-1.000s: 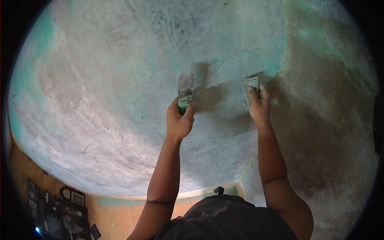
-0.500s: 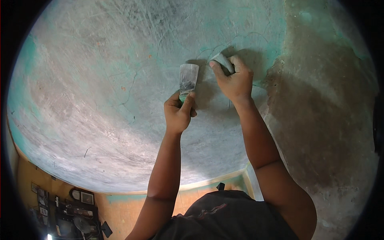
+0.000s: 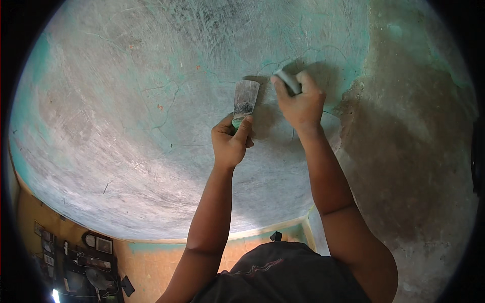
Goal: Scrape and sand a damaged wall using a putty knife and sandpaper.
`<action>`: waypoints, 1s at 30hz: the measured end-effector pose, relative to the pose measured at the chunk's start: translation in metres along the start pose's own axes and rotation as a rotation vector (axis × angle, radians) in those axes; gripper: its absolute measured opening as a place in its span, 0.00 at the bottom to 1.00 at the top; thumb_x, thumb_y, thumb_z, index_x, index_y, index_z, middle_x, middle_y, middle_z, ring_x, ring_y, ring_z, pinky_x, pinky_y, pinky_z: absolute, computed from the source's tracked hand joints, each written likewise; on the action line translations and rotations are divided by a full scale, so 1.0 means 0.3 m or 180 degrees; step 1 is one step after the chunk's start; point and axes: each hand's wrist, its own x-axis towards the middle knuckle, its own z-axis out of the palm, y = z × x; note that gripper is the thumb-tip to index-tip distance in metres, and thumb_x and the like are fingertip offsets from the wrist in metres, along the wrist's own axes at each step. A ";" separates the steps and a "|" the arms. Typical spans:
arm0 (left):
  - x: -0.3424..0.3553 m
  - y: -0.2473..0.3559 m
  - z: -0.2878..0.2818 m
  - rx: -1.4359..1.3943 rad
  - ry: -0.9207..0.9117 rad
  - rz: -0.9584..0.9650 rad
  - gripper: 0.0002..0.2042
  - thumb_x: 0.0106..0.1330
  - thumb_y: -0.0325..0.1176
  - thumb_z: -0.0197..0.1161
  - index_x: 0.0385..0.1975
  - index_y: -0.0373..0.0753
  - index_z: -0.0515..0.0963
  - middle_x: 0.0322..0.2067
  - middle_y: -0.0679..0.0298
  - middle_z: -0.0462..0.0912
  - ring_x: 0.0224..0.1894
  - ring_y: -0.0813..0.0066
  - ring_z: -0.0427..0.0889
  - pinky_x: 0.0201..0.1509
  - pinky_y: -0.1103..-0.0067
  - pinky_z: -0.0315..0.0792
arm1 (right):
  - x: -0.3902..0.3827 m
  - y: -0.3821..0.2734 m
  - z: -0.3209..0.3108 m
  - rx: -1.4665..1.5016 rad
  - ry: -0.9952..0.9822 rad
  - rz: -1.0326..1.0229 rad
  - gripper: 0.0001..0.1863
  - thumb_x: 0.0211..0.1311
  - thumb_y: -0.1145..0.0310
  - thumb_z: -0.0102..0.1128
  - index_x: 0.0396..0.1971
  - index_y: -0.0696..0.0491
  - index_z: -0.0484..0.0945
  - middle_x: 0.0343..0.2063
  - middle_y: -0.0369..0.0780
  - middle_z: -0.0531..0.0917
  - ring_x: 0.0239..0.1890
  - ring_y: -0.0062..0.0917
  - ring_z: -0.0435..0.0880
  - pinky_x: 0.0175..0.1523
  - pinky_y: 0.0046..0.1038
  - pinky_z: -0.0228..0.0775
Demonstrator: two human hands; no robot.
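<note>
My left hand (image 3: 230, 141) grips a scraper (image 3: 246, 97) by its green handle, with the wide, grime-smeared blade pointing up the picture. Just right of it, my right hand (image 3: 300, 103) is closed on a grey block (image 3: 288, 81), held at the cracked plaster surface (image 3: 166, 65) with its patchy turquoise and whitish paint. A shadow surrounds the block and hand; whether the block touches the plaster is hard to tell. Beside my right hand runs a ragged edge (image 3: 348, 101) between painted plaster and a browner, bare patch (image 3: 404, 161).
A pale trim (image 3: 156, 238) borders the plaster above an orange wall (image 3: 146, 262). At lower left are framed items (image 3: 104, 245), a fan (image 3: 97, 278), dark furniture and a glowing light (image 3: 55, 295). My dark shirt (image 3: 288, 278) fills the bottom middle.
My right hand with the block has moved up and left toward the scraper since a second ago, then slightly right. My left hand with the scraper has shifted slightly up and right.
</note>
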 end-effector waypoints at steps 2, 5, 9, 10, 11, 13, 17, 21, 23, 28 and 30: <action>0.001 -0.002 0.002 -0.0069 0.0012 -0.0012 0.09 0.66 0.33 0.64 0.31 0.33 0.79 0.17 0.65 0.77 0.15 0.84 0.72 0.17 0.85 0.64 | -0.022 0.004 0.004 -0.0109 -0.0105 -0.0141 0.17 0.48 0.64 0.74 0.18 0.53 0.71 0.12 0.43 0.75 0.15 0.37 0.78 0.21 0.33 0.67; 0.002 0.004 0.009 -0.0083 0.0055 -0.0027 0.09 0.65 0.34 0.65 0.32 0.33 0.80 0.17 0.65 0.77 0.15 0.84 0.72 0.17 0.85 0.65 | 0.041 0.007 0.002 -0.0002 -0.0068 -0.0033 0.18 0.47 0.63 0.75 0.18 0.53 0.71 0.12 0.42 0.75 0.14 0.36 0.77 0.21 0.34 0.67; 0.004 0.003 0.007 -0.0002 0.0069 -0.0015 0.09 0.65 0.34 0.65 0.33 0.33 0.80 0.17 0.65 0.78 0.15 0.83 0.72 0.17 0.85 0.65 | -0.006 0.012 0.008 -0.0282 -0.0025 -0.0168 0.19 0.46 0.63 0.75 0.17 0.54 0.70 0.12 0.43 0.75 0.14 0.36 0.77 0.21 0.33 0.67; 0.004 0.000 0.009 -0.0011 0.0061 -0.0004 0.09 0.65 0.34 0.65 0.33 0.33 0.80 0.17 0.65 0.78 0.15 0.83 0.72 0.17 0.85 0.65 | -0.004 0.015 0.001 -0.0131 -0.0085 -0.0091 0.19 0.47 0.63 0.75 0.17 0.54 0.71 0.12 0.43 0.75 0.14 0.36 0.77 0.21 0.33 0.67; 0.003 -0.002 0.012 -0.0107 0.0056 -0.0037 0.09 0.65 0.34 0.65 0.32 0.33 0.80 0.17 0.65 0.78 0.15 0.83 0.72 0.17 0.85 0.65 | 0.001 0.015 -0.003 0.0020 -0.0144 -0.0014 0.19 0.47 0.63 0.75 0.17 0.54 0.71 0.12 0.43 0.75 0.14 0.36 0.77 0.21 0.33 0.67; 0.005 -0.003 0.012 -0.0191 0.0051 -0.0075 0.09 0.65 0.34 0.65 0.32 0.33 0.80 0.17 0.65 0.78 0.15 0.83 0.72 0.17 0.85 0.65 | 0.042 -0.001 -0.001 -0.0030 -0.0088 0.0001 0.19 0.47 0.63 0.75 0.17 0.54 0.71 0.12 0.43 0.75 0.14 0.35 0.76 0.21 0.33 0.67; 0.005 -0.002 0.015 -0.0171 0.0099 -0.0038 0.09 0.64 0.33 0.66 0.33 0.32 0.80 0.17 0.65 0.78 0.15 0.83 0.72 0.17 0.85 0.65 | 0.005 -0.002 0.008 -0.0023 -0.0076 -0.0212 0.19 0.49 0.62 0.75 0.17 0.54 0.71 0.10 0.42 0.74 0.13 0.34 0.75 0.21 0.32 0.66; 0.005 0.010 0.031 -0.0049 0.0161 -0.0102 0.10 0.64 0.34 0.67 0.33 0.32 0.81 0.18 0.65 0.79 0.15 0.83 0.73 0.17 0.85 0.65 | 0.055 -0.002 0.003 0.0029 0.0000 -0.0040 0.19 0.49 0.62 0.74 0.17 0.54 0.71 0.10 0.42 0.74 0.13 0.35 0.76 0.21 0.33 0.67; 0.001 0.002 0.027 -0.0097 0.0175 -0.0093 0.10 0.64 0.34 0.67 0.34 0.31 0.81 0.18 0.64 0.79 0.15 0.83 0.73 0.18 0.85 0.66 | 0.040 -0.013 0.005 -0.0042 -0.0121 0.0128 0.19 0.49 0.62 0.75 0.17 0.54 0.71 0.10 0.43 0.74 0.13 0.34 0.75 0.21 0.32 0.67; -0.003 0.011 0.024 -0.0178 0.0219 -0.0105 0.10 0.63 0.33 0.67 0.34 0.31 0.81 0.18 0.64 0.79 0.15 0.83 0.73 0.18 0.85 0.66 | 0.079 -0.029 0.018 -0.0043 -0.0026 -0.0102 0.18 0.49 0.62 0.74 0.17 0.54 0.72 0.11 0.43 0.75 0.13 0.34 0.75 0.21 0.32 0.67; 0.002 0.026 0.031 0.0029 0.0218 -0.0171 0.10 0.63 0.33 0.67 0.33 0.31 0.81 0.19 0.64 0.79 0.16 0.83 0.73 0.18 0.85 0.66 | 0.106 -0.049 0.014 0.0025 -0.0017 -0.0002 0.18 0.49 0.63 0.74 0.17 0.55 0.72 0.12 0.43 0.76 0.14 0.33 0.76 0.22 0.32 0.68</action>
